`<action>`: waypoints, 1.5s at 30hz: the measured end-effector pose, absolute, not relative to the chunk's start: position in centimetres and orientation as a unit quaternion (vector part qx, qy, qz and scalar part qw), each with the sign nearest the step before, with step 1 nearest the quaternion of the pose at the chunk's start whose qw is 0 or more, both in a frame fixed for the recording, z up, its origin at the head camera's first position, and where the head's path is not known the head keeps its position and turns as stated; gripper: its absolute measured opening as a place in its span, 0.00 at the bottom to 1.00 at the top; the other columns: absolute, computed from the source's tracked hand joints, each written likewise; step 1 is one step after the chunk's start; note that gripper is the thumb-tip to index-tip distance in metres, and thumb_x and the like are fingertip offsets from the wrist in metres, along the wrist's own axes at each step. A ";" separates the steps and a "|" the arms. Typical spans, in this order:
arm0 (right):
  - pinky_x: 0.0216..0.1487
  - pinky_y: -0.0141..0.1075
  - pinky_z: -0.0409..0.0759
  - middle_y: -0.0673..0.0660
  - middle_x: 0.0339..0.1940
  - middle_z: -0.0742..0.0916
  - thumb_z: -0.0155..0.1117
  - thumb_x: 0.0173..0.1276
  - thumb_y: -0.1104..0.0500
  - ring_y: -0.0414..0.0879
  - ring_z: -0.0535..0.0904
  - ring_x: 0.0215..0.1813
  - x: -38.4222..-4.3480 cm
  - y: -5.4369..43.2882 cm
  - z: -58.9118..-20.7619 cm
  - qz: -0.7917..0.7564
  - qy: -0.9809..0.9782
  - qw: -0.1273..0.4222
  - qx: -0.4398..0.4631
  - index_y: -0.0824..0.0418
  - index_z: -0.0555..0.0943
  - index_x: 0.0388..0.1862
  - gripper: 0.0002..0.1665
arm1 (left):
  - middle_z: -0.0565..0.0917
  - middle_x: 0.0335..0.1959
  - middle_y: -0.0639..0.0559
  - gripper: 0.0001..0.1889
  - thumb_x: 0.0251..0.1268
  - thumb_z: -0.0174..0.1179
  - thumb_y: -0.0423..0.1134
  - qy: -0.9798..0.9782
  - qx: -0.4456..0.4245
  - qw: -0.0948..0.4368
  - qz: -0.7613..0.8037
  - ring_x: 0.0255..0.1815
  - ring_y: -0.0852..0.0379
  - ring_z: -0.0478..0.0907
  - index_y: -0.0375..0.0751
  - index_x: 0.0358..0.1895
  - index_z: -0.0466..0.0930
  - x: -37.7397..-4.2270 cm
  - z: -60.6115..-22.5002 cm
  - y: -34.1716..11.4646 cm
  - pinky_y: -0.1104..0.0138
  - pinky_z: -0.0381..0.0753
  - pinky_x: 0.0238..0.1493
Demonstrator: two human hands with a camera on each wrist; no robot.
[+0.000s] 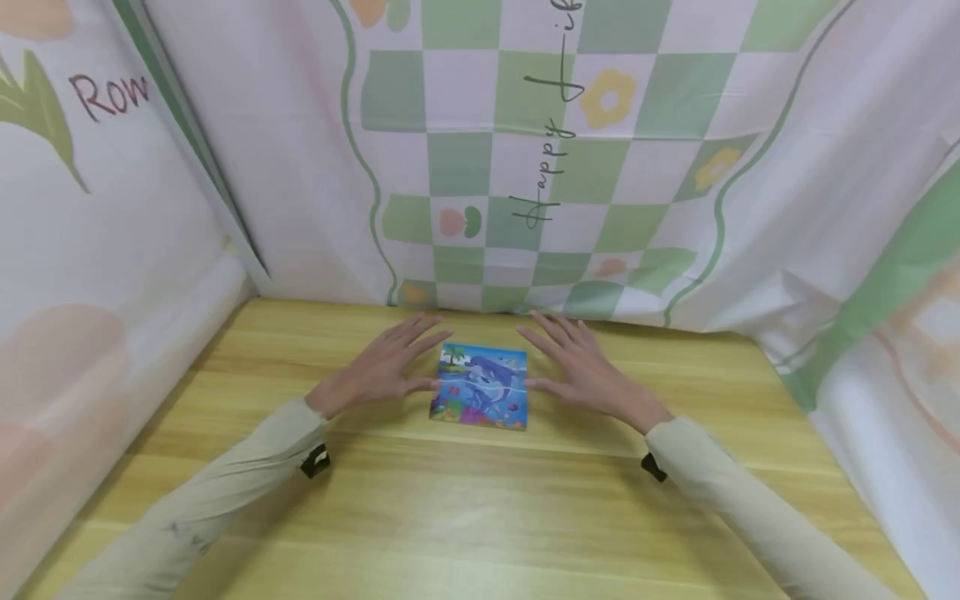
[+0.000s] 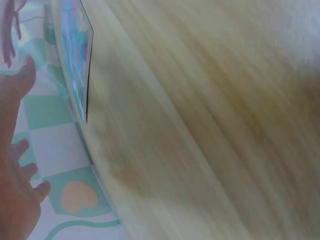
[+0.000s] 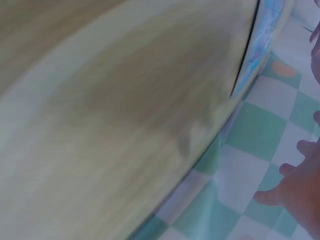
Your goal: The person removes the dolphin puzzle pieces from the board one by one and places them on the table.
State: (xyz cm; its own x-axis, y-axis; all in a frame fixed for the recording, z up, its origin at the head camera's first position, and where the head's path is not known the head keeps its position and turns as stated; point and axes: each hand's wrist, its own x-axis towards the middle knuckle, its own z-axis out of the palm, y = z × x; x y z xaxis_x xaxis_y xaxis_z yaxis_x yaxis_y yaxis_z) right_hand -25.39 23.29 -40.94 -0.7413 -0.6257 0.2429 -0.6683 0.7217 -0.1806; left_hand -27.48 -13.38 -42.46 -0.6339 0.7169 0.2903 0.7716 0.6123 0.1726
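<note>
Softly creased checked cloth [image 1: 525, 167], green and white with two yellow flowers [image 1: 609, 98], hangs at twelve o'clock beyond one wood-grained surface [image 1: 480, 517]. Two more printed drapes [image 1: 67, 233] flank it, at ten and two o'clock. One thin, flat, square dolphin picture [image 1: 482, 392], glossy and mostly blue, lies on the surface at the middle of the clock face. Two hands frame it, the left hand [image 1: 381, 364] at nine o'clock and the right hand [image 1: 576, 367] at three, both open with fingers spread and holding nothing; the thumbs sit just beside its edges. Two pale cloth sleeves [image 1: 225, 483] come in from eight and four o'clock, each with one small black piece [image 1: 316, 461] under the cuff.
</note>
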 end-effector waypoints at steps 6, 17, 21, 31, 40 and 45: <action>0.83 0.73 0.41 0.61 0.88 0.53 0.66 0.74 0.40 0.66 0.45 0.86 -26.3 21.0 -40.3 0.116 -0.923 0.080 0.358 0.51 0.57 0.86 0.49 | 0.64 0.81 0.37 0.41 0.74 0.63 0.56 -0.896 -0.400 0.089 -0.170 0.81 0.36 0.60 0.42 0.82 0.60 -27.3 -42.1 -13.2 0.37 0.59 0.82; 0.82 0.74 0.43 0.66 0.87 0.56 0.65 0.76 0.41 0.67 0.49 0.85 -27.7 18.1 -40.7 0.143 -0.918 0.050 0.366 0.55 0.60 0.85 0.47 | 0.60 0.83 0.42 0.41 0.75 0.62 0.56 -0.902 -0.353 0.029 -0.246 0.83 0.39 0.58 0.46 0.83 0.58 -27.4 -42.2 -12.5 0.37 0.58 0.82; 0.83 0.73 0.45 0.66 0.86 0.58 0.64 0.76 0.41 0.66 0.51 0.85 -28.1 17.5 -41.1 0.144 -0.917 0.049 0.368 0.55 0.61 0.84 0.45 | 0.59 0.84 0.43 0.40 0.76 0.61 0.56 -0.904 -0.335 0.007 -0.267 0.83 0.40 0.56 0.50 0.84 0.56 -27.3 -42.4 -12.4 0.37 0.58 0.82; 0.83 0.71 0.50 0.68 0.82 0.64 0.66 0.76 0.42 0.66 0.57 0.83 -28.8 16.2 -41.7 0.151 -0.910 0.051 0.382 0.58 0.67 0.81 0.41 | 0.60 0.83 0.44 0.40 0.77 0.56 0.62 -0.903 -0.309 -0.031 -0.299 0.83 0.40 0.58 0.56 0.85 0.53 -27.3 -42.5 -12.2 0.31 0.64 0.77; 0.80 0.74 0.55 0.70 0.80 0.67 0.67 0.75 0.43 0.66 0.59 0.81 -29.3 14.9 -42.5 0.155 -0.911 0.048 0.380 0.59 0.68 0.79 0.41 | 0.61 0.83 0.43 0.39 0.78 0.58 0.58 -0.900 -0.293 -0.045 -0.320 0.82 0.39 0.59 0.58 0.85 0.53 -27.2 -42.6 -12.0 0.32 0.64 0.77; 0.79 0.75 0.57 0.70 0.80 0.66 0.67 0.75 0.43 0.67 0.59 0.81 -29.5 14.4 -43.0 0.153 -0.917 0.041 0.366 0.58 0.69 0.79 0.40 | 0.61 0.83 0.42 0.39 0.78 0.59 0.56 -0.896 -0.293 -0.046 -0.330 0.82 0.38 0.59 0.57 0.85 0.53 -27.4 -42.9 -12.0 0.32 0.63 0.78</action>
